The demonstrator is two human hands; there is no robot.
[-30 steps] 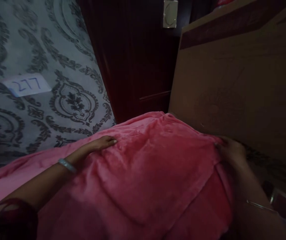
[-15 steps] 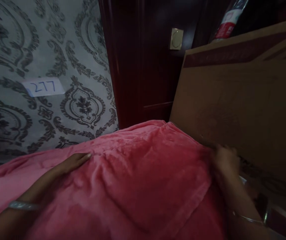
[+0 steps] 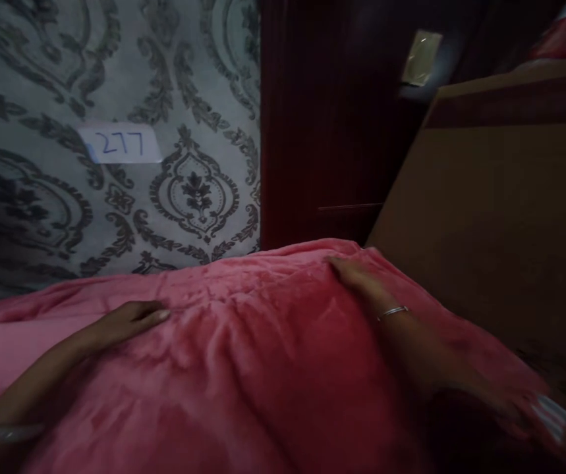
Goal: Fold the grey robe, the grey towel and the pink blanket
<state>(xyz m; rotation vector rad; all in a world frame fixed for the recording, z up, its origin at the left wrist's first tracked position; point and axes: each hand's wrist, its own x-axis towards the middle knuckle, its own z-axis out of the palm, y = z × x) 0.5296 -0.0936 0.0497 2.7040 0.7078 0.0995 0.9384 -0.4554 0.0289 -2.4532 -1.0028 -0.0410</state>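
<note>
A pink plush blanket (image 3: 283,355) spreads across the lower part of the view, wrinkled near its middle. On its left side lies my left hand (image 3: 127,321), fingers stretched out and resting on the cloth, with a bangle (image 3: 3,432) on that wrist. My right hand (image 3: 354,273) reaches over to the far part of the blanket, touching its surface with the fingers laid out; they are slightly blurred. A thin bracelet (image 3: 392,312) circles the right wrist.
Behind the blanket stands patterned wallpaper (image 3: 194,191) with a paper label (image 3: 122,143) reading 277. A dark red wooden panel (image 3: 312,131) carries a pale square plate (image 3: 422,58). To the right leans a large cardboard box (image 3: 505,217), a bottle (image 3: 564,33) above it.
My right hand has left the blanket's right edge by the box and moved left onto its far top. My left hand stays on the cloth. The view has turned left.
</note>
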